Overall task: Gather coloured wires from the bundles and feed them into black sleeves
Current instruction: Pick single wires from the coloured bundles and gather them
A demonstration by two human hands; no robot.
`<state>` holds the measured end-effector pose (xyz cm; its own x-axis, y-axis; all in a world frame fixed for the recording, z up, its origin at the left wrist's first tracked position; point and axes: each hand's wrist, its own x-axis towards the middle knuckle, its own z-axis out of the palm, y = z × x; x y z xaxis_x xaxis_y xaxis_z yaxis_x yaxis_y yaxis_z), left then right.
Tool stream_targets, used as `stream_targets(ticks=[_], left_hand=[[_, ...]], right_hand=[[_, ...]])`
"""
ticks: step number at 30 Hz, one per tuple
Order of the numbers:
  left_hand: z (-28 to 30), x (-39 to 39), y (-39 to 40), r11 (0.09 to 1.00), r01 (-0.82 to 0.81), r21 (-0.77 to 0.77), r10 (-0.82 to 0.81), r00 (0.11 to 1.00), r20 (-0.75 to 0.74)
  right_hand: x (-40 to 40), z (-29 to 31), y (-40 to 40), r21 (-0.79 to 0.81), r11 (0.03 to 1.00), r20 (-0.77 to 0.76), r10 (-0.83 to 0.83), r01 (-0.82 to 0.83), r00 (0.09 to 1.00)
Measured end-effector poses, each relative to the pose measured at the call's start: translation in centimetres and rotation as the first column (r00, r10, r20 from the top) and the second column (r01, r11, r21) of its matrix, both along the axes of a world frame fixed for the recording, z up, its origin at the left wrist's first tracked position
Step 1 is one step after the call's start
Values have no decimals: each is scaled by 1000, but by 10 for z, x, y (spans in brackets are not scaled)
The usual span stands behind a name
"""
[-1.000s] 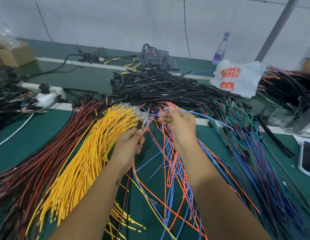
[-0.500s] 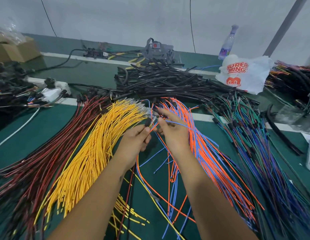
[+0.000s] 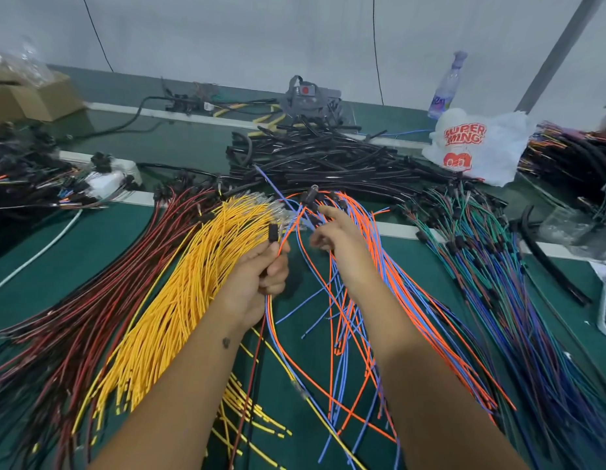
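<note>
The right hand (image 3: 335, 232) had pulled apart from the left hand (image 3: 261, 276), pinching a blue wire (image 3: 281, 191); the left gripped gathered wires (image 3: 273, 320).

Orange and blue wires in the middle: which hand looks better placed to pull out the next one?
Probably the right hand: its fingers already reach into the orange and blue wires. The left hand grips wires already gathered.

Orange and blue wires (image 3: 389, 276) fan across green table, beside yellow bundle (image 3: 179, 300); black sleeves (image 3: 328, 164) piled behind.
</note>
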<state>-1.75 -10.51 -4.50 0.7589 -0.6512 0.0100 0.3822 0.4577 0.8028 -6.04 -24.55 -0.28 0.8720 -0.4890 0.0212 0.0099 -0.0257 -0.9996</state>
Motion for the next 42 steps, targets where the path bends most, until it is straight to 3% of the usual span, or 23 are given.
stream_targets(ticks=[2,3,5,7,9,10,11,12,14,15,17,21,24,29,32,36,42], left_hand=[[1,-1,2,999,15,-51,-18,999,-46],[2,-1,2,998,11,-69,-15,998,-62],[3,-1,1,996,-15,-83,8,996,-89],[4,0,1,995,-65,-75,57,993,-104],[2,1,0,991,-120,-51,116,990,-84],[2,1,0,989,-144,-22,143,989,-42],[0,0,-1,987,-160,23,159,987,26],[-1,-1,-3,983,-168,77,160,982,104],[-1,-5,-7,972,-166,166,128,967,223],[-1,-7,-8,969,-158,190,109,962,249],[0,-9,-9,965,-147,215,83,956,282],[5,-15,-11,948,-212,237,152,957,246],[15,-15,-17,930,-319,181,303,947,109],[29,-16,-27,868,-397,299,369,918,148],[38,-13,-33,900,-342,271,355,935,0],[45,-14,-38,939,-248,238,273,959,-75],[56,-17,-45,957,-236,171,238,971,6]], right_hand=[[-4,-4,-15,-263,960,-28,-103,92,994],[-7,-7,-25,-437,890,-40,-163,129,986],[-13,-11,-48,-726,669,-78,-309,158,948],[-19,-10,-62,-915,401,-146,-411,34,900],[-23,-7,-67,-984,146,-158,-436,-104,886],[-25,-7,-64,-992,86,-118,-396,-92,911],[-26,-7,-56,-993,110,-70,-321,-36,944],[-26,-5,-44,-972,234,-27,-223,27,975],[-19,0,-14,-755,654,15,-35,34,999],[-13,1,0,-596,803,49,13,19,999],[-5,3,22,-404,912,122,-17,65,992],[0,-2,32,-306,937,162,-125,170,979],[1,-7,30,-326,935,82,-120,141,989],[-1,-9,27,-410,912,-8,-45,37,999],[-2,-6,31,-495,869,-1,-9,7,1000],[-3,-3,27,-538,843,10,-27,28,1000],[-11,-1,17,-427,904,74,61,-24,995]])
